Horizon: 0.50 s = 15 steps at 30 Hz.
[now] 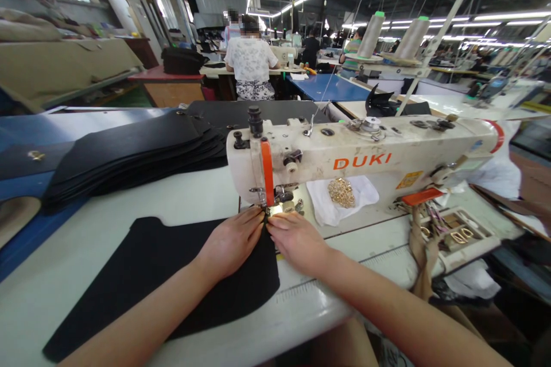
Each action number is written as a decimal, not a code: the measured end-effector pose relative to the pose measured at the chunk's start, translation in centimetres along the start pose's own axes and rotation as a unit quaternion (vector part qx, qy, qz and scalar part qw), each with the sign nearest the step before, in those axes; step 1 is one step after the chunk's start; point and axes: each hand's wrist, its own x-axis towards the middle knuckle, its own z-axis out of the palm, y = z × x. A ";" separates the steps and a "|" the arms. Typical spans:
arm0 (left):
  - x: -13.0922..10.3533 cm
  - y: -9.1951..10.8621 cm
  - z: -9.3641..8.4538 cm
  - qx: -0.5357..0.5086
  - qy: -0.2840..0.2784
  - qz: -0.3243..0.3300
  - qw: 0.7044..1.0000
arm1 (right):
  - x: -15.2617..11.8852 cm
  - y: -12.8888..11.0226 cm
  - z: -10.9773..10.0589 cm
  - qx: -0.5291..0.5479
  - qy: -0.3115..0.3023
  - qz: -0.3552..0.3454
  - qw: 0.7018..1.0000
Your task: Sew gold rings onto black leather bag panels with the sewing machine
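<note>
Left grip (230, 241) lies palm down on a black panel (172, 258), fingertips bunched at the needle area of the sewing machine (365, 155); the right grip (297, 238) meets it there with bent fingers. Whether either one pinches the material cannot be told, as the tips crowd together and merge with the small metal parts. Both forearms are cut off by the picture's edges. The panel rests flat on the pale table (129, 203), beneath the left grip and mostly to its left, partly covered by the left forearm; its edge at the needle is hidden. Under the machine's arm, gold-coloured pieces (341, 192), too small to tell apart, sit on a white cloth (318, 200). Beyond, a stack of black pieces (133, 149) lies at left; farther off, a co-worker (252, 60) faces away, head pixelated.
</note>
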 end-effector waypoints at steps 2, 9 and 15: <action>0.0 0.0 0.0 -0.007 -0.003 -0.005 1.000 | 0.0 0.0 0.0 0.000 0.001 -0.002 1.000; 0.2 0.1 0.0 0.009 -0.001 0.003 1.000 | 0.0 0.0 -0.1 0.006 -0.002 -0.002 1.000; 0.2 0.2 0.0 0.016 0.013 0.006 1.000 | 0.1 0.0 0.0 0.002 0.003 -0.002 1.000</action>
